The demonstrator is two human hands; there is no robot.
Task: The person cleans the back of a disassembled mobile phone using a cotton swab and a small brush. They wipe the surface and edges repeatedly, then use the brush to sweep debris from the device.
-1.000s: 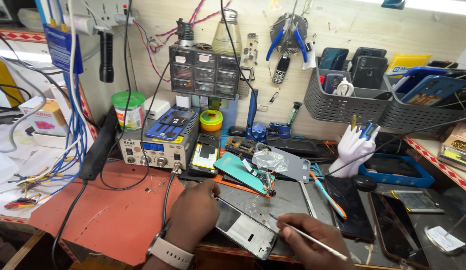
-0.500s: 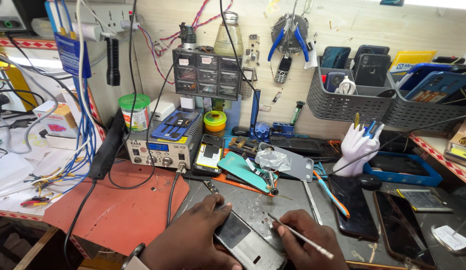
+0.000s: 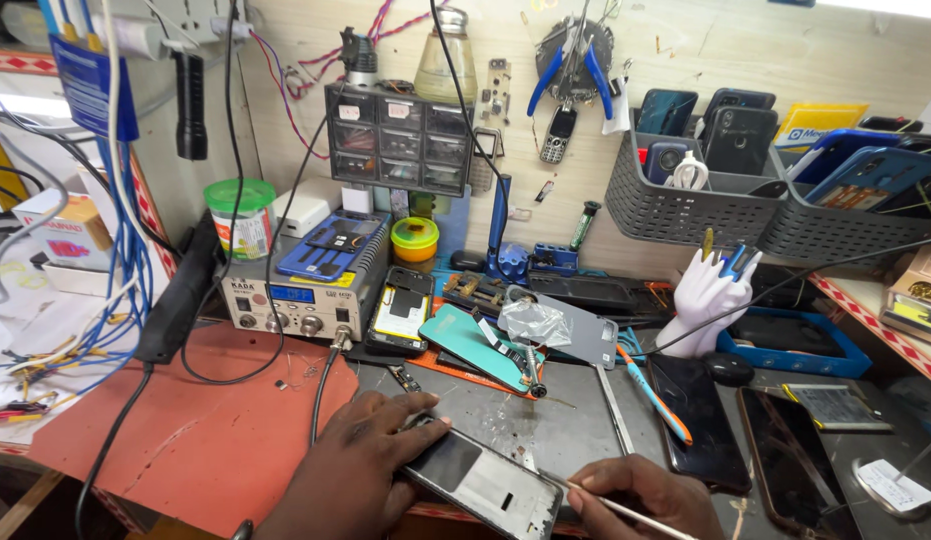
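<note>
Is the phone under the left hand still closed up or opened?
Opened: the phone frame lies flat, bare metal inside showing, no back cover.

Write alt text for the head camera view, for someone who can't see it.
At a cluttered repair bench, the left hand steadies an opened phone frame while the right hand holds a thin tool against it. Behind sit a teal phone back and a soldering station.

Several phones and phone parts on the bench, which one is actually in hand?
The opened phone frame at the bottom edge: the left hand pins it down and the right hand works on it with a thin tool. The teal back cover lies untouched.
</note>
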